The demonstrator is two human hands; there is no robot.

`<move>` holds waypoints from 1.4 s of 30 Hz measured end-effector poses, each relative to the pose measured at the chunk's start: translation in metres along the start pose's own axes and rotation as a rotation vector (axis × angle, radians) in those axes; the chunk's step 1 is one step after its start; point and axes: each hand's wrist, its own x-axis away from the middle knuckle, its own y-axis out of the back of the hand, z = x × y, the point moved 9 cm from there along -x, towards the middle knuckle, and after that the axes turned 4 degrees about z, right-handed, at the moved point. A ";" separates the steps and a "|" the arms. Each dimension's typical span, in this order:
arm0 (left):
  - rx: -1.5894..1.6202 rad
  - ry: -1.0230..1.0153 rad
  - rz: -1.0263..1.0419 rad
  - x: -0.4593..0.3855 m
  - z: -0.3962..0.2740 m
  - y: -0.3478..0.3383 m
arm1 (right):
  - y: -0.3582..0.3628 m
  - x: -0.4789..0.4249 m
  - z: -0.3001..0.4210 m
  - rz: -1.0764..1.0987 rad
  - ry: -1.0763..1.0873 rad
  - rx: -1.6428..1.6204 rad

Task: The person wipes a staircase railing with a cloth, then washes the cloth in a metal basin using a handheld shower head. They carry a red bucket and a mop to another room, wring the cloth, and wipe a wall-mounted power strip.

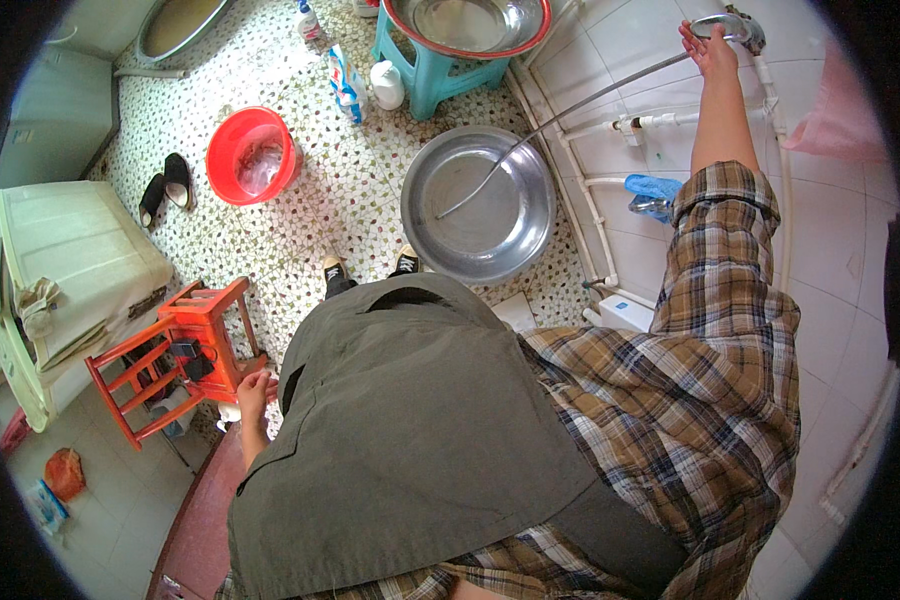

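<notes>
At the upper right my right hand reaches to a chrome tap fitting on the tiled wall, with thumb and fingers around its near end. A flexible metal hose slants down from there, and its free end lies over a wide stainless steel basin on the floor. My left hand hangs at my left side near an orange wooden chair; its fingers are loosely curled and nothing shows in them.
A red plastic bucket stands on the terrazzo floor. Ahead, a teal stool carries a red-rimmed basin. A detergent bag and white bottle stand beside it. Black slippers lie left; pipes line the right wall.
</notes>
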 end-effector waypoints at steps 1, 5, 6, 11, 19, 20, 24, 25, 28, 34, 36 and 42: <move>-0.005 0.004 -0.005 0.001 -0.002 -0.001 | 0.000 0.000 0.000 0.004 0.004 0.011; -0.028 -0.003 -0.011 0.004 -0.003 -0.003 | 0.000 -0.002 -0.001 -0.005 -0.010 0.014; -0.034 -0.008 -0.009 0.003 -0.001 -0.003 | 0.000 -0.001 -0.001 -0.010 -0.011 0.017; -0.089 0.035 -0.001 0.004 0.005 -0.004 | -0.003 -0.001 0.001 0.018 -0.010 0.044; -0.084 0.004 0.019 -0.005 0.008 -0.004 | -0.004 -0.003 0.002 0.023 0.013 0.062; -0.081 -0.003 0.026 -0.006 0.011 -0.003 | -0.007 -0.003 0.002 0.042 0.012 0.049; -0.098 -0.011 0.023 -0.005 0.001 -0.010 | 0.003 -0.009 0.000 0.042 0.001 0.014; -0.096 -0.013 0.021 -0.005 0.002 -0.009 | 0.002 -0.009 -0.001 0.032 -0.009 0.006; -0.098 -0.018 0.011 -0.004 0.006 -0.006 | -0.003 -0.004 -0.003 0.023 -0.022 0.001; -0.116 -0.007 0.004 -0.009 0.016 0.001 | -0.004 0.000 -0.003 -0.016 -0.037 0.000; -0.109 -0.010 0.013 -0.009 0.016 -0.001 | -0.003 -0.002 -0.003 -0.025 -0.035 0.019; -0.183 0.002 -0.044 0.005 0.003 -0.010 | 0.002 -0.003 -0.002 -0.101 -0.053 0.041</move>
